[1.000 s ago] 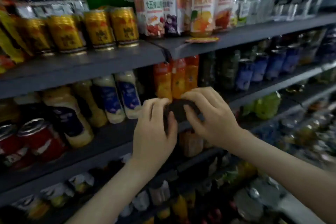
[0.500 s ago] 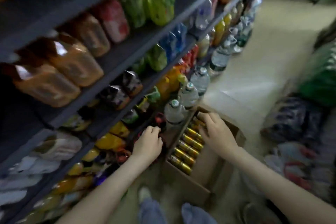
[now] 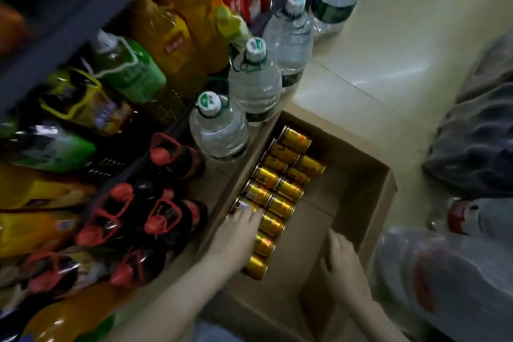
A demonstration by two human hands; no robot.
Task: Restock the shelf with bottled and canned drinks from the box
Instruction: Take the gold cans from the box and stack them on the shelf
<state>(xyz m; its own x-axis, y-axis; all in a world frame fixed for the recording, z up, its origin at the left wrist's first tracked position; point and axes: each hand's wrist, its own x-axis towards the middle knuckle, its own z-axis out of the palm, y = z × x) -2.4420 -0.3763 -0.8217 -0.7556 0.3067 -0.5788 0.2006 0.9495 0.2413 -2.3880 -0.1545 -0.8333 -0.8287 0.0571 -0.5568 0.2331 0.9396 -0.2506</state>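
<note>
Both hands have shifted in half a second: the left hand (image 3: 239, 232), earlier by the shelf bottles, now lies with fingers straight across the gold cans (image 3: 280, 189) lined in two rows along the left wall of the cardboard box (image 3: 387, 178), while the right hand (image 3: 342, 261) rests loosely open on the box's bare bottom. Water bottles (image 3: 219, 130) stand just beside the box.
</note>
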